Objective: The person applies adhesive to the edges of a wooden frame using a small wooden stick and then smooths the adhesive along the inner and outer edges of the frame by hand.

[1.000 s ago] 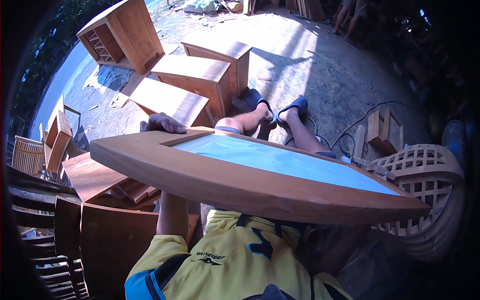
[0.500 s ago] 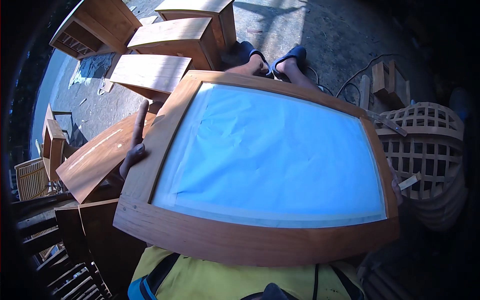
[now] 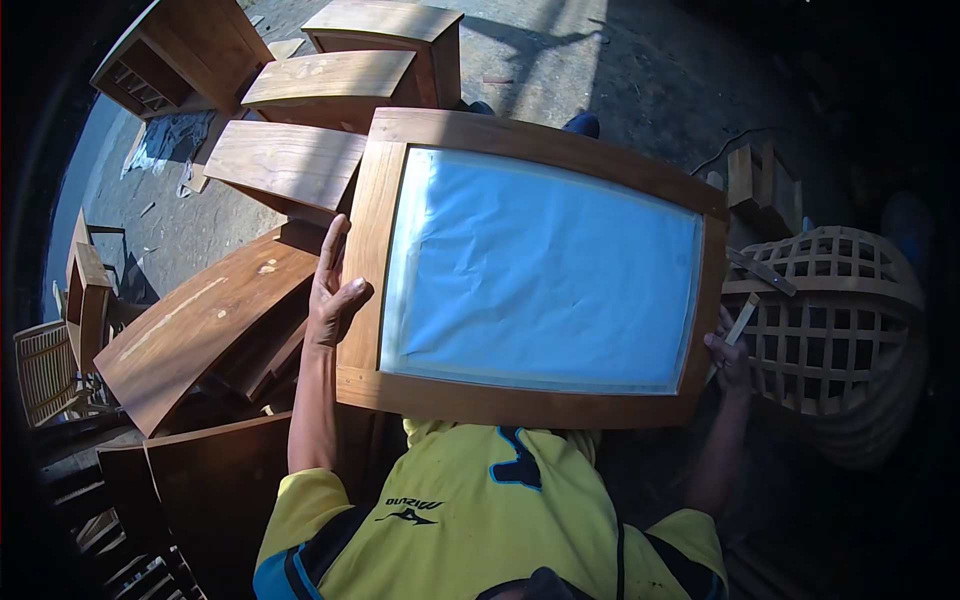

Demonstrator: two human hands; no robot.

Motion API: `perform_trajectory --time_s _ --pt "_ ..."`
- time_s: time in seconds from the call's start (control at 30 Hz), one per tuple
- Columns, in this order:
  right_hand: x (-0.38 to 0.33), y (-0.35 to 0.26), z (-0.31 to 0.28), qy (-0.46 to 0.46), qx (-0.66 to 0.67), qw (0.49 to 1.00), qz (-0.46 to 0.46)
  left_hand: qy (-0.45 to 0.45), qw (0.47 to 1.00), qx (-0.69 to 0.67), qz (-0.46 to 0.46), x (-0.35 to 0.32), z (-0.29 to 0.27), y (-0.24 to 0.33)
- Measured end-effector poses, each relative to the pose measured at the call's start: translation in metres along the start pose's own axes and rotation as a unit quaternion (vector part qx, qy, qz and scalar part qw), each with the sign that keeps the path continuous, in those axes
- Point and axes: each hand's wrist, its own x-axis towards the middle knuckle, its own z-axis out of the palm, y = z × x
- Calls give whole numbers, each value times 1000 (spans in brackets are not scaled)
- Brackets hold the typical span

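A wooden-framed panel (image 3: 530, 408) is held up in front of my body, tilted, its middle covered with a wrinkled pale-blue sheet (image 3: 545, 275) edged with whitish strips. My left hand (image 3: 330, 295) grips the left side rail, thumb on the front face and fingers along the edge. At the right rail, my right hand (image 3: 730, 355) holds the panel's edge, its fingers partly behind the wood. A short, flat, pale stick (image 3: 742, 320) juts up from between those right fingers and moves with the hand.
Curved-top wooden cabinets (image 3: 290, 155) stand ahead on the left. A long brown board (image 3: 205, 320) with pale patches lies beside my left arm. To the right sit a wooden lattice piece (image 3: 835, 320), a flat metal-looking bar (image 3: 762, 270) and small wooden boxes (image 3: 765, 190). A cable (image 3: 735, 140) crosses the floor.
The panel has moved away from my body and leftward, looking smaller and covering most of my feet. Both hands moved with it and now show more fully, along with my forearms.
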Motion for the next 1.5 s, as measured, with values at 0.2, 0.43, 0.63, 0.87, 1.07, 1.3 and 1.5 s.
perform_trajectory --time_s 0.2,0.43,0.63,0.87,1.07,1.3,1.5 --pt "30 41 -19 21 -111 994 -11 41 998 -8 -46 -1 4 -2" --pt "47 -103 135 64 -309 916 -247 23 992 -55 -109 4 13 0" --pt "109 -144 321 -129 -348 828 -420 23 992 -84 -89 -5 11 -6" --pt "160 -163 372 -144 -401 787 -447 8 987 -87 -135 4 18 -4" --pt "117 -183 252 -59 -210 945 -243 63 990 19 -124 7 -10 -17" --pt "-25 -69 7 382 -173 905 -77 31 986 115 -118 30 -56 -16" --pt "-121 162 -25 427 -422 800 17 21 965 249 -73 44 -75 -16"
